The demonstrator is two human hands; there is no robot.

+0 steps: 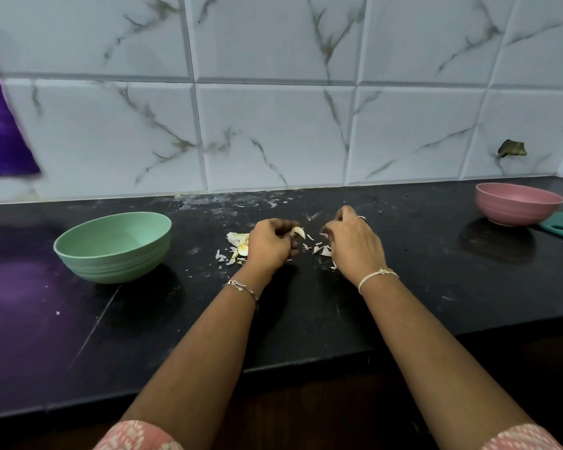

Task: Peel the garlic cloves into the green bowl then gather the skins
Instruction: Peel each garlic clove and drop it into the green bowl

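Black surface point(306, 319) is carrying everything. Green bowl point(111, 264) is sitting well left of the hands. The inside that's showing is looking bare, but the near rim is hiding its floor. Pink bowl point(514, 212) is sitting far right, not in play.

Left hand point(270, 241) is curling its fingers round a garlic clove point(299, 232), tip poking out toward the right hand point(355, 245). That one is hovering just beside it, fingers curled under. Can't tell if it's pinching a skin or nothing: the back of the hand is blocking the fingertips.

Pale heap point(238, 245) is lying just left of the left hand, skins and maybe cloves, can't separate them. Loose skins point(320, 250) are lying scattered between and beneath the hands.

My read: peeling step is running, gathering not begun. Next move is calling for stripping this clove bare, then carrying it left into the green bowl.
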